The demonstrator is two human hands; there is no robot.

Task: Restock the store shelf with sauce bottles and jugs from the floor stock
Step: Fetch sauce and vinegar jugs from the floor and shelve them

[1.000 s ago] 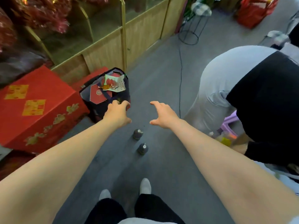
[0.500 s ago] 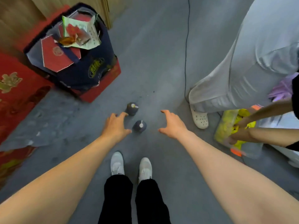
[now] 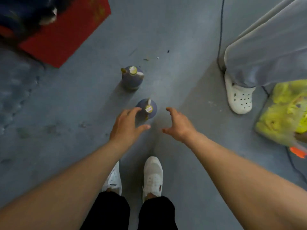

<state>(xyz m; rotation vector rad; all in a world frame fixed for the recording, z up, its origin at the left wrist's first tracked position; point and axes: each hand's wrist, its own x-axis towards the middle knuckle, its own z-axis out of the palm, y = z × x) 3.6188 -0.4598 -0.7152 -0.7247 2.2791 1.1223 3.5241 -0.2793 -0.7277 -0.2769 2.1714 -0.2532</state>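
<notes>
Both hands [image 3: 127,125] [image 3: 178,125] spread, apparently flanking near bottle [image 3: 147,109].

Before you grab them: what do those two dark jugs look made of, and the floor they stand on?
Near jug and far jug: probably plastic, though the blur leaves it open. Rounded dark bodies with a dull sheen, pale caps, and a moulded handle by each neck; dark liquid seems to fill them.

Floor: looks like painted or sealed concrete, grey-blue, matte, with scuffed, blotchy patches at the left.

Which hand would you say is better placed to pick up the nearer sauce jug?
Probably the left hand: its fingertips already overlap the nearer sauce jug, while the right hand hovers open beside it, apart.
</notes>
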